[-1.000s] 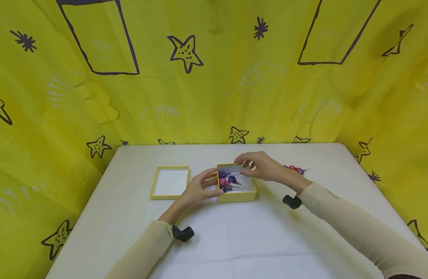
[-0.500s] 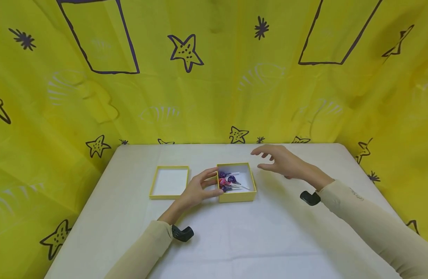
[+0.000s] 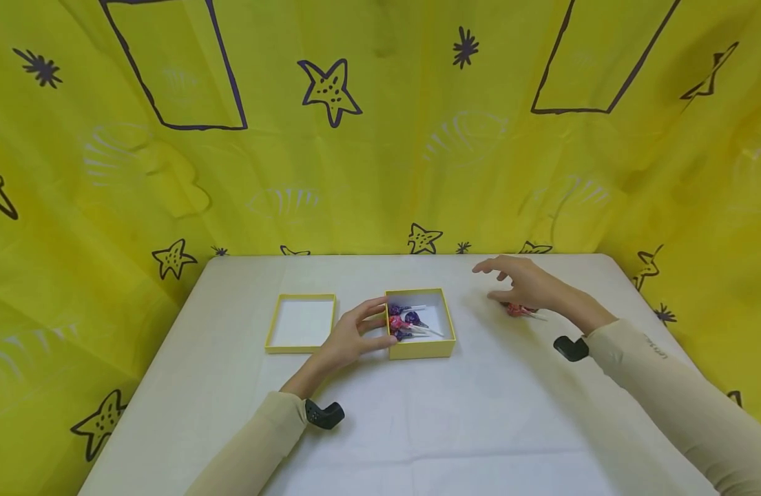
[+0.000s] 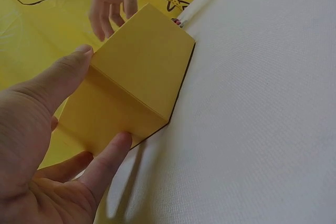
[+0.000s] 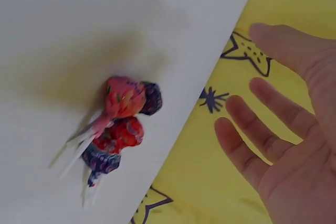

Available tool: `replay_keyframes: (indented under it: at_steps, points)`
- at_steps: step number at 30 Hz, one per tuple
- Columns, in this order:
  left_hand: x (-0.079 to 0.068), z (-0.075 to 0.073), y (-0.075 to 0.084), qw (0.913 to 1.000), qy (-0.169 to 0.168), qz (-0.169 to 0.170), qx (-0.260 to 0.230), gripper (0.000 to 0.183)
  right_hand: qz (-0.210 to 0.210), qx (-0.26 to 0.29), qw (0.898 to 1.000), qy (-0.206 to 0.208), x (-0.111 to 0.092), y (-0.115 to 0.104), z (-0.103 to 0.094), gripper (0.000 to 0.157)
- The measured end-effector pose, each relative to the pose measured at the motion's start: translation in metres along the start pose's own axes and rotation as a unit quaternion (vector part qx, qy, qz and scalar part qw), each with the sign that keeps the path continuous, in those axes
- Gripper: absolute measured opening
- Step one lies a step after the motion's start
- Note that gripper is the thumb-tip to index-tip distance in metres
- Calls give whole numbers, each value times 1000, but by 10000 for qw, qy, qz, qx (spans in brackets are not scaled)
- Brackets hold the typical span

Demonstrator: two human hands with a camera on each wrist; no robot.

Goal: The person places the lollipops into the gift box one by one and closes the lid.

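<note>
My left hand (image 3: 352, 337) rests against the left side of a yellow box (image 3: 422, 350). In the left wrist view its thumb and fingers touch the box (image 4: 147, 56) near one corner, without wrapping round it. Inside the box lie several wrapped lollipops (image 3: 397, 322), purple and pink, their sticks pointing right. My right hand (image 3: 525, 284) hovers over a small pile of lollipops (image 3: 518, 310), partly hidden by it in the head view. The right wrist view shows these red, pink and dark blue lollipops (image 5: 124, 98) apart from the right hand (image 5: 294, 140), whose spread fingers hold nothing.
A shallow yellow-rimmed box lid (image 3: 302, 324) with a white inside lies left of the box. Everything stands on a white-covered table (image 3: 467, 420). A yellow curtain (image 3: 380, 158) with starfish drawings hangs behind the table's far edge and at both sides.
My right hand has left the box and moved right to the lollipops on the table, its fingers spreading. The left hand and the box have stayed in place.
</note>
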State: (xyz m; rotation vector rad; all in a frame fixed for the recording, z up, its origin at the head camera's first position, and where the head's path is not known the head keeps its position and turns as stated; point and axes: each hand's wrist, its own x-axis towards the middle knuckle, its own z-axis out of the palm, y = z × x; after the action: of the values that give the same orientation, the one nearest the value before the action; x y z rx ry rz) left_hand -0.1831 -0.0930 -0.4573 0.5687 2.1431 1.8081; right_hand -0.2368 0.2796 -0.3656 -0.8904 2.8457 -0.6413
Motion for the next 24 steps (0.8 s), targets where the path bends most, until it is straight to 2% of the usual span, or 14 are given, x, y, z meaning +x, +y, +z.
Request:
replay_keyframes:
  at_steps: [4,11,20,24]
  points:
    - [0,0,1,10000,3,-23,-16,80,130,21,9995,-295,-3,10,0,54]
    - [0,-1,1,10000,-2,-6,79,81,684,87,9943,-809,-6,25,4,57]
    - [0,-1,0,9999,19,-39,113,81,407,-234,9961,-742,-13,40,13,51]
    - [0,-1,0,10000,20,-55,66,82,443,-206,9959,-764,-14,45,15,50]
